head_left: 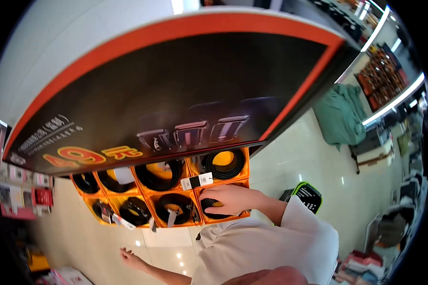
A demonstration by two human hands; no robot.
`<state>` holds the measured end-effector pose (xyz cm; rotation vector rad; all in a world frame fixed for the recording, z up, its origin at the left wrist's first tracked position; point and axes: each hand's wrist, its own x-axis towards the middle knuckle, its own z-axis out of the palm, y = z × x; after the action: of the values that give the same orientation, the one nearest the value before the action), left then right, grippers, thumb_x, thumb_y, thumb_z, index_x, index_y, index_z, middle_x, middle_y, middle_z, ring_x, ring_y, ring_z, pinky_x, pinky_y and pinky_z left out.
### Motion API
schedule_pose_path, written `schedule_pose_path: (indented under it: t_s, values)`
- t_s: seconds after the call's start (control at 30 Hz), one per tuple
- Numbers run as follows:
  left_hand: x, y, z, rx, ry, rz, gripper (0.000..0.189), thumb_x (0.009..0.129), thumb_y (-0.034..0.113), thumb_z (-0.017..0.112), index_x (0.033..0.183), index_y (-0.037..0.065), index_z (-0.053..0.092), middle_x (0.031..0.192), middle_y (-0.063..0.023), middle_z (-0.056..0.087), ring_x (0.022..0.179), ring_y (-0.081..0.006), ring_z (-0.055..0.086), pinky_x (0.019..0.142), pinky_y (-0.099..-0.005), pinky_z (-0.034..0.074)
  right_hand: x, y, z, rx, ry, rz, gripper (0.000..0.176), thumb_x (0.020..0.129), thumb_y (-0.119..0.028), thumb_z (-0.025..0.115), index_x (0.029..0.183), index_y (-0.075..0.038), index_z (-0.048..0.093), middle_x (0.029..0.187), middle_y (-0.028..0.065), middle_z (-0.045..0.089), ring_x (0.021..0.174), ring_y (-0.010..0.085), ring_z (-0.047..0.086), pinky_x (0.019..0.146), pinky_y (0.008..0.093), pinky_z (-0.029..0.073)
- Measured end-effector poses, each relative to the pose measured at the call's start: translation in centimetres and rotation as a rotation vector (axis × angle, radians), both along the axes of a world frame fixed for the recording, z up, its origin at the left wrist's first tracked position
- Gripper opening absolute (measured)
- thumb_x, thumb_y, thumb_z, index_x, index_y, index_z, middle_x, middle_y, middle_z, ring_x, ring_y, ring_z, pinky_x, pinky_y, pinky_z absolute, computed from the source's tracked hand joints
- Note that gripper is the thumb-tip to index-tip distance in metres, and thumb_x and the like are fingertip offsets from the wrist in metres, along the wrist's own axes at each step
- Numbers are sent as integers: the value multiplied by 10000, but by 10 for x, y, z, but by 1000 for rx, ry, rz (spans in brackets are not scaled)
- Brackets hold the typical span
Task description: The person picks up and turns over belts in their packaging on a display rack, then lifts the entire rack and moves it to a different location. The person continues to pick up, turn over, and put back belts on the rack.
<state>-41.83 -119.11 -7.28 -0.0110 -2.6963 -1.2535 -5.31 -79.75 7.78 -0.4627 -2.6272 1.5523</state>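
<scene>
Head view takes in a big black sign panel [176, 85] with an orange border and the price "49" in yellow. It juts out over the goods and hides whatever lies above them. Pale glossy floor tiles [299, 156] spread behind and below, catching spots of ceiling light.

Under the panel sits an orange display rack [223, 182], split into two rows of open boxes. Each box holds one black belt rolled into a coil, probably so it stays in its own slot with its face to the shopper. A heap of green cloth [340, 116] lies on the floor well off to the right, near lit wall shelves [383, 71]. A black basket with a green rim [308, 195] stands on the floor just behind the person's right forearm, whose pale sleeve [309, 232] reaches to the elbow.

The right hand [228, 198] is inside the lower right box, fingers curled down over the coiled belt [211, 213] there. The palm covers most of the coil, so I cannot tell whether the fingers are actually gripping it. The box walls stand close on both sides of the hand. A black-and-white tag [197, 181] sticks out just above the knuckles, from the divider below the top-right coil [223, 164].

The left hand [128, 259] hangs low over the tiles, well clear of the rack, fingers loosely spread and holding nothing.
</scene>
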Motion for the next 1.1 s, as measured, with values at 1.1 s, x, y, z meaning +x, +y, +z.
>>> schedule_pose_path:
  t_s: [1.1]
  values:
    - [-193, 102, 25, 854, -726, -1019, 461, 1120, 281, 415, 1429, -32, 553, 1342, -98, 633, 1217, -191, 615, 1050, -331, 482, -149, -212, -8, 672, 197, -1093, 285, 875, -175, 783, 1095, -21, 686, 1262, 134, 627, 1232, 365, 576, 1050, 465, 464]
